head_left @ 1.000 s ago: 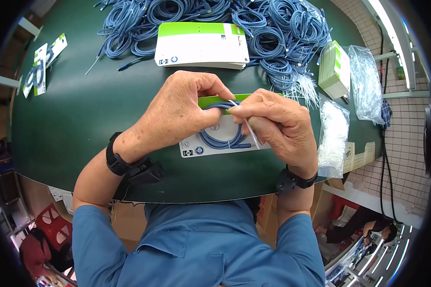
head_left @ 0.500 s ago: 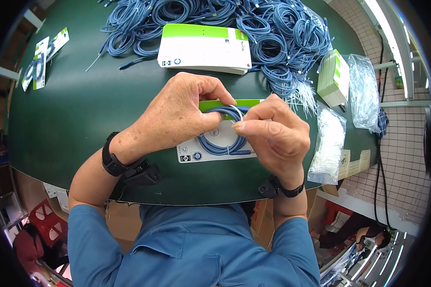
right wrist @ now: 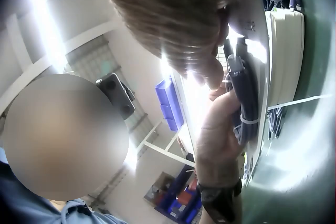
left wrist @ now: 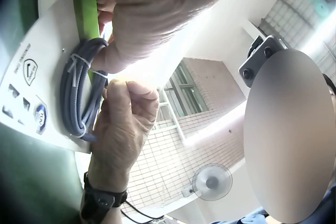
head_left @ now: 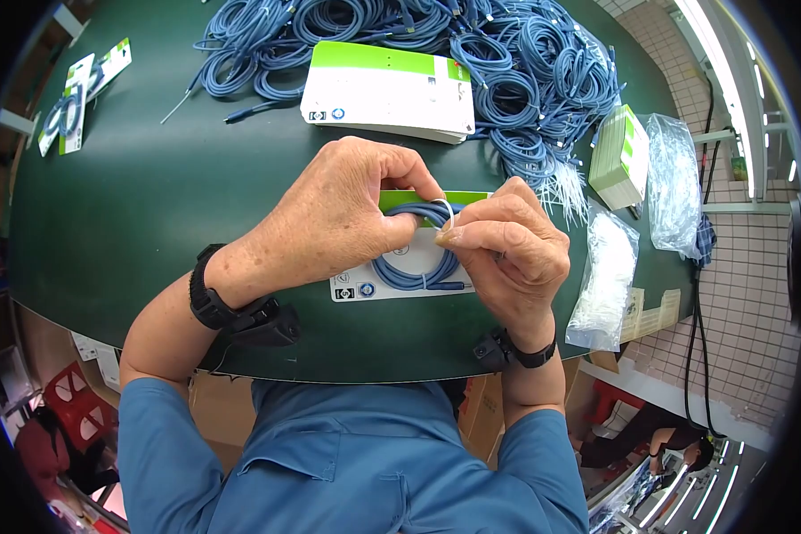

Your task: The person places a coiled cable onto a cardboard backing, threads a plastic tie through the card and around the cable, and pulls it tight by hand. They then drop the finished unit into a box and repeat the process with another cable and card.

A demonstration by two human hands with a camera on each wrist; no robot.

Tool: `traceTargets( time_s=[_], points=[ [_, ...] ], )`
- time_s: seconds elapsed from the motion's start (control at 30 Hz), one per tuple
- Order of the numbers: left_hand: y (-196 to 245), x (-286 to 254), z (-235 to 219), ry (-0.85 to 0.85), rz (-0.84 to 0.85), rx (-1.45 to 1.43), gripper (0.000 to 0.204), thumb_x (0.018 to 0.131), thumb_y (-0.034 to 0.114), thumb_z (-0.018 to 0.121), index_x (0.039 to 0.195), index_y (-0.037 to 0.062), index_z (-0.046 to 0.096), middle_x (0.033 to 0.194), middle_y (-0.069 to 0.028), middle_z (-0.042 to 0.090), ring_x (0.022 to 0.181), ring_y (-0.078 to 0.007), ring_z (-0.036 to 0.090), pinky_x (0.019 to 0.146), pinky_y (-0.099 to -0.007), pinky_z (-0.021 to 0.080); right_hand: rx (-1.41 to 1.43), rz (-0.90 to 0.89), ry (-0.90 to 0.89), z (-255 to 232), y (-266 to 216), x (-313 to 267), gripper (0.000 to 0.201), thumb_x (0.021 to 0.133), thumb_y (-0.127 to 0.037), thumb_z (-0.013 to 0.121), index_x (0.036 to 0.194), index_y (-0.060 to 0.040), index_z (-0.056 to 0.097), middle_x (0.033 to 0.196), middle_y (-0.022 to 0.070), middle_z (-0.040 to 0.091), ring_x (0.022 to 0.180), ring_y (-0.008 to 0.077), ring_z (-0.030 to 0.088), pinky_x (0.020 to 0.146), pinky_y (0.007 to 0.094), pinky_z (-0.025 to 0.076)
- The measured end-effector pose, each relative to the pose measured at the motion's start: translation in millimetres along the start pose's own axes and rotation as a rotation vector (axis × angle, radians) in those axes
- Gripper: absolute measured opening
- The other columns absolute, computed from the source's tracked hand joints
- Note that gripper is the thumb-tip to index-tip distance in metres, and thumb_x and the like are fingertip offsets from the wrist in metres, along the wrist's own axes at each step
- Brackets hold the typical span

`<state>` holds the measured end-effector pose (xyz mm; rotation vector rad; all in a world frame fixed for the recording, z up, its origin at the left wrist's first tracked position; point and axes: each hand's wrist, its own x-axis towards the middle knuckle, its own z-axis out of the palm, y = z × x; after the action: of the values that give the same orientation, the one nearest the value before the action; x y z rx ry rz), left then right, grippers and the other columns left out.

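A coiled blue cable (head_left: 407, 276) lies against a white and green card (head_left: 356, 287), with a thin tie round the coil's lower part. My left hand (head_left: 329, 209) grips the card and coil at the upper left, thumb over the cable. My right hand (head_left: 516, 254) pinches a white tie (head_left: 451, 214) that loops over the top of the coil. In the left wrist view the coil (left wrist: 79, 87) stands out from the card's face, and the right hand (left wrist: 123, 124) is beside it. The right wrist view shows the left hand's (right wrist: 218, 134) thumb at the cable (right wrist: 244, 87).
Behind the hands is a card stack (head_left: 387, 93), with a heap of coiled cables (head_left: 534, 62) beyond. Right of it are loose white ties (head_left: 562, 182), another card stack (head_left: 620, 160) and clear bags (head_left: 603, 285). Carded cables (head_left: 73, 107) lie far left.
The right hand has drawn in the white tie, whose long straight end showed earlier; it now forms a small loop over the coil. The left hand keeps its grip.
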<state>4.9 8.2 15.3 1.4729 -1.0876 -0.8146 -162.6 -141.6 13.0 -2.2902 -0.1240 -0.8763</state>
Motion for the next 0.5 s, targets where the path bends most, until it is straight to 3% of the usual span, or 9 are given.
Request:
traceTargets(
  time_s=[0.27,0.37,0.5],
  points=[
    [-3.7,0.7,-0.5,-0.003,0.014,0.024,0.027,0.076,0.002,0.068,0.1,-0.0055,0.076,0.093,-0.0167,0.078,0.091,-0.0202,0.075,0.089,-0.0321,0.059,-0.023,0.056,0.065,10.0,-5.6,-0.4,0.03,0.074,0.002,0.089,0.1,-0.0083,0.078,0.084,0.0039,0.073,0.071,0.0171,0.062,0.062,0.0295,0.045],
    [-3.3,1.3,-1.3,-0.009,-0.009,0.027,0.026,0.075,0.002,0.068,0.099,-0.0058,0.076,0.093,-0.0166,0.078,0.09,-0.0202,0.075,0.089,-0.0321,0.059,-0.081,-0.052,0.039,6.8,-1.5,-3.2,0.031,0.075,0.001,0.09,0.103,-0.0074,0.078,0.085,0.0057,0.073,0.07,0.017,0.062,0.06,0.0295,0.046],
    [-5.0,1.0,-0.4,0.0,0.009,0.022,0.026,0.075,0.002,0.068,0.099,-0.0056,0.076,0.092,-0.0161,0.078,0.089,-0.0198,0.075,0.088,-0.0323,0.059,-0.085,-0.062,0.023,6.4,1.2,-3.4,0.031,0.075,0.002,0.089,0.102,-0.007,0.078,0.085,0.0071,0.073,0.07,0.0172,0.062,0.059,0.029,0.045]
  ],
)
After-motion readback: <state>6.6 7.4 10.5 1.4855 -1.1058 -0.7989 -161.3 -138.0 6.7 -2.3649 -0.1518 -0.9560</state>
